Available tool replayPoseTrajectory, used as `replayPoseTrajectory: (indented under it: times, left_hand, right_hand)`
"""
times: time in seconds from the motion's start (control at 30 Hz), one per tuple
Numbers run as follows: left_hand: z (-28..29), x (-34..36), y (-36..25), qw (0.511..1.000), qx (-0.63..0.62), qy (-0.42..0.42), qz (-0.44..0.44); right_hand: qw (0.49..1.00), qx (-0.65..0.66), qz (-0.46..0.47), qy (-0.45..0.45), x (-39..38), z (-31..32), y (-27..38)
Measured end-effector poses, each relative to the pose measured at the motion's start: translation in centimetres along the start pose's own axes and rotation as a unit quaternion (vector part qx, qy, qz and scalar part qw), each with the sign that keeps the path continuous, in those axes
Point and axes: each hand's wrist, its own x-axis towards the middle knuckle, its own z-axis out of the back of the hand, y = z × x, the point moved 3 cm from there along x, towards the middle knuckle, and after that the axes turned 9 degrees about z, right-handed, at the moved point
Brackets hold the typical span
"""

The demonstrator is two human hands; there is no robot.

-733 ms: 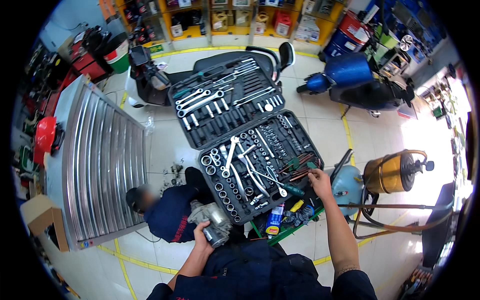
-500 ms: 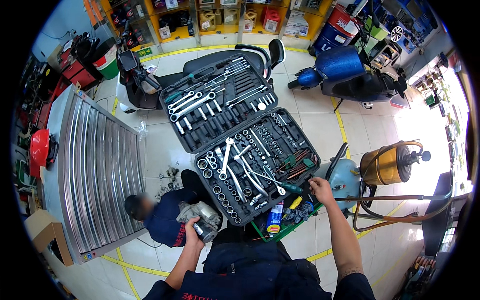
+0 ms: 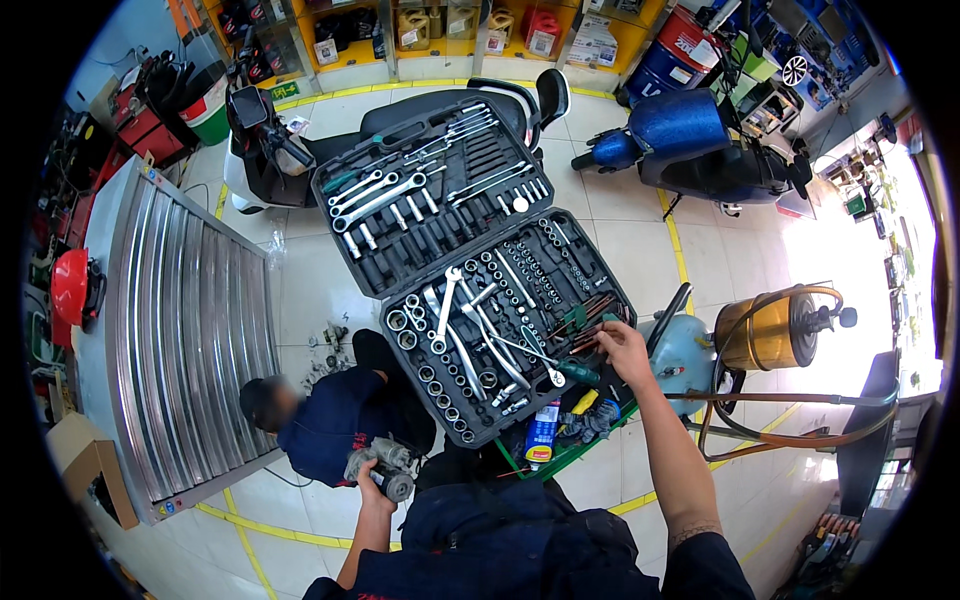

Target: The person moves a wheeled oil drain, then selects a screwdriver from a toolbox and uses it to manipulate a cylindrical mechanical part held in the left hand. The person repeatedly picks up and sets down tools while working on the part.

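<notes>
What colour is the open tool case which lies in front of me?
The tool case is black; it shows best in the head view.

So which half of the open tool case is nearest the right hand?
The near half, where a silver wrench lies askew; the right hand is at its right side. The far half, with spanners in a row, lies beyond.

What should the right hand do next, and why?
Perhaps the right hand should pinch one thin brown rod from the bunch: its fingertips are right by them. I can't tell whether it already has one. The left hand is occupied, holding a grey metal part.
</notes>
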Motion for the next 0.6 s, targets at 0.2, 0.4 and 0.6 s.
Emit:
replayPoseTrajectory:
  times: [0.2,0.4,0.6]
  left_hand:
    - [2.6,0.2,2.8,0.999,-0.025,-0.031,0.003]
    - [2.4,0.6,3.8,0.998,-0.031,-0.051,-0.005]
    - [2.1,0.1,3.5,0.998,-0.041,-0.049,-0.009]
  right_hand:
    - [0.997,0.006,0.039,-0.06,3.6,-0.6,0.3]
    - [0.97,-0.18,0.166,-0.005,6.8,-1.7,2.4]
    - [0.943,-0.26,0.204,0.044,7.6,-2.6,4.4]
